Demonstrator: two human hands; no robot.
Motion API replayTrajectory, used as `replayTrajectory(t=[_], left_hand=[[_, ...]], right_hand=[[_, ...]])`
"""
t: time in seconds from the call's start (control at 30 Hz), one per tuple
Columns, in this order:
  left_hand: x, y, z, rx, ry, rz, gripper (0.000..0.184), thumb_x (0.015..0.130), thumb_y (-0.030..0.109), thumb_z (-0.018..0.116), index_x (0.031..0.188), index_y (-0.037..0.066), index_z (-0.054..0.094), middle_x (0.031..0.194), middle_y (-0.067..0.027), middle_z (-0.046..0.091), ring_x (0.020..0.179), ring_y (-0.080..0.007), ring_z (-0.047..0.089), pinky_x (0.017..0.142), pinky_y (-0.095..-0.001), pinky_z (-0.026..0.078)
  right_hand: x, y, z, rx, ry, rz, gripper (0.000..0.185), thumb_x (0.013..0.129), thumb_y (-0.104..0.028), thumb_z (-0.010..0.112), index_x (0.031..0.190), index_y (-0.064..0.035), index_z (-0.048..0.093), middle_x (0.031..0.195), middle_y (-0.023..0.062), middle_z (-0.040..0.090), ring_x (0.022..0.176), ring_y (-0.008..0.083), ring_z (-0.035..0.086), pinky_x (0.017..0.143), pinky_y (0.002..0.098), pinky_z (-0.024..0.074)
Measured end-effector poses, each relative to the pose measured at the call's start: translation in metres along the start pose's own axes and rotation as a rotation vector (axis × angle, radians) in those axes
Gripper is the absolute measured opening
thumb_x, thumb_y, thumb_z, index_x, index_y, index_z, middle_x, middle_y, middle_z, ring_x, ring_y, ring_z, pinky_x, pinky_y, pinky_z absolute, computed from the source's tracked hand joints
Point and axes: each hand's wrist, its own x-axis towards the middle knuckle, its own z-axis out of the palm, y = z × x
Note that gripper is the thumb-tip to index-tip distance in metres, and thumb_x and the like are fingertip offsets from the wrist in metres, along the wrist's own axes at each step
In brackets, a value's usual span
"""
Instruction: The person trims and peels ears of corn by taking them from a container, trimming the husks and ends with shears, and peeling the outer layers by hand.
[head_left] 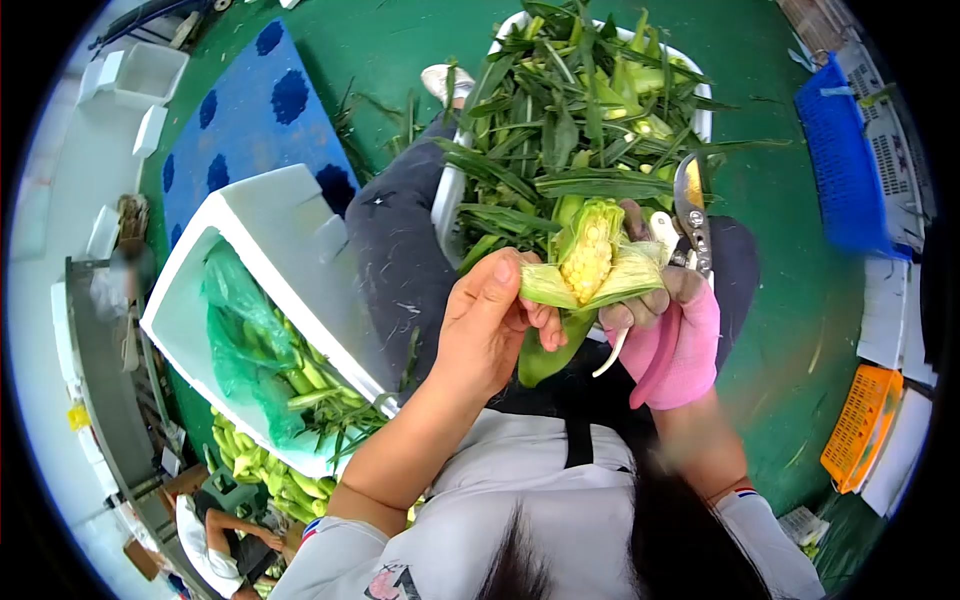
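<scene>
An ear of corn (588, 255) is held up between my hands, its husk peeled open so that pale yellow kernels show. My bare left hand (497, 315) pinches a husk leaf at the ear's left side. On my right hand (672, 335) is a pink glove with grey, dirty fingers, which grip the husk and ear from the right. The same hand also holds pruning shears (691, 205) with white handles, blades pointing up. Just beyond my hands stands a white tub (448, 200) heaped with green husks and leaves (590, 110).
At the left, a white foam box (270, 200) holds a green bag and corn. More corn (250, 460) lies below it. Another person (215, 540) sits at the lower left. A blue mat (250, 110), blue crate (845, 160) and orange crate (862, 425) rest on the green floor.
</scene>
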Motion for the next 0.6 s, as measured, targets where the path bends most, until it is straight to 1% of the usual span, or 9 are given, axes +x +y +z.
replayTrajectory(t=[0.13, 0.23, 0.3, 0.33, 0.4, 0.5, 0.53, 0.57, 0.6], left_hand=[[0.002, 0.002, 0.001, -0.036, -0.033, -0.027, 0.04, 0.104, 0.038, 0.045, 0.08, 0.006, 0.048, 0.069, -0.0064, 0.049, 0.056, -0.0216, 0.057, 0.061, -0.0354, 0.054], [-0.003, 0.007, -0.004, 0.061, -0.004, -0.012, 0.045, 0.105, 0.042, 0.038, 0.082, 0.005, 0.05, 0.07, -0.0071, 0.051, 0.059, -0.0262, 0.061, 0.063, -0.0374, 0.055], [-0.015, 0.011, -0.046, -0.182, -0.154, -0.254, 0.074, 0.097, 0.068, 0.028, 0.108, 0.001, 0.059, 0.099, -0.0189, 0.067, 0.078, -0.0351, 0.069, 0.073, -0.0406, 0.058], [-0.025, 0.023, -0.052, -0.168, -0.087, -0.391, 0.076, 0.094, 0.071, 0.035, 0.112, 0.001, 0.059, 0.101, -0.0157, 0.067, 0.083, -0.0318, 0.068, 0.072, -0.0404, 0.058], [-0.056, 0.041, -0.056, -0.139, 0.073, -0.543, 0.077, 0.09, 0.071, 0.048, 0.125, 0.002, 0.057, 0.112, -0.0119, 0.065, 0.097, -0.0269, 0.066, 0.075, -0.0401, 0.058], [-0.132, 0.043, -0.074, -0.129, 0.272, -0.546, 0.068, 0.09, 0.055, 0.062, 0.135, 0.005, 0.051, 0.13, -0.0092, 0.058, 0.119, -0.0236, 0.056, 0.086, -0.0399, 0.056], [-0.158, 0.045, -0.077, -0.241, 0.189, -0.381, 0.063, 0.09, 0.043, 0.066, 0.137, 0.005, 0.05, 0.128, -0.0089, 0.059, 0.117, -0.0237, 0.058, 0.091, -0.0386, 0.053], [-0.187, 0.049, -0.073, -0.229, 0.374, -0.213, 0.062, 0.089, 0.039, 0.068, 0.137, 0.004, 0.05, 0.128, -0.0108, 0.059, 0.115, -0.0234, 0.059, 0.092, -0.0394, 0.053], [-0.218, 0.052, -0.072, -0.312, 0.537, -0.069, 0.06, 0.089, 0.037, 0.07, 0.135, 0.004, 0.051, 0.119, -0.0094, 0.061, 0.102, -0.0206, 0.061, 0.083, -0.0361, 0.054]], right_hand=[[0.0, -0.003, -0.005, 0.045, -0.095, -0.005, 0.067, 0.089, -0.018, 0.055, 0.148, -0.0013, 0.029, 0.07, -0.0019, 0.046, 0.065, 0.0116, 0.046, 0.069, 0.0311, 0.0423], [0.002, 0.003, 0.0, -0.172, -0.007, -0.031, 0.067, 0.089, -0.022, 0.057, 0.147, -0.0005, 0.03, 0.082, 0.0016, 0.053, 0.074, 0.0148, 0.05, 0.072, 0.0328, 0.0428], [0.001, 0.023, 0.022, -0.423, 0.155, -0.098, 0.054, 0.091, -0.016, 0.056, 0.14, -0.0011, 0.04, 0.09, 0.0061, 0.059, 0.082, 0.0176, 0.06, 0.073, 0.0291, 0.0477], [-0.003, 0.029, 0.014, -0.809, 0.03, -0.082, 0.051, 0.088, -0.02, 0.059, 0.135, -0.0042, 0.046, 0.102, 0.0086, 0.062, 0.088, 0.0196, 0.062, 0.076, 0.0337, 0.0497], [0.011, 0.046, 0.014, -1.346, -0.482, 0.022, 0.047, 0.082, -0.022, 0.065, 0.127, -0.0091, 0.056, 0.103, 0.0098, 0.066, 0.087, 0.0227, 0.066, 0.075, 0.0371, 0.0527], [0.011, 0.106, 0.079, -1.794, -1.376, -0.091, 0.056, 0.072, -0.017, 0.076, 0.125, -0.0105, 0.059, 0.077, 0.0069, 0.065, 0.07, 0.0255, 0.066, 0.067, 0.034, 0.053], [0.007, 0.127, 0.074, -1.645, -1.513, -0.102, 0.065, 0.069, -0.015, 0.079, 0.13, -0.0083, 0.057, 0.078, 0.0093, 0.064, 0.067, 0.0248, 0.065, 0.062, 0.0327, 0.0513], [0.003, 0.14, 0.076, -1.57, -1.437, 0.027, 0.066, 0.07, -0.015, 0.08, 0.131, -0.0078, 0.056, 0.078, 0.0084, 0.064, 0.067, 0.0223, 0.064, 0.061, 0.0314, 0.0502], [-0.001, 0.149, 0.078, -1.51, -1.347, 0.15, 0.067, 0.071, -0.016, 0.08, 0.133, -0.0073, 0.055, 0.077, 0.0075, 0.063, 0.066, 0.0199, 0.064, 0.06, 0.0302, 0.0492]])
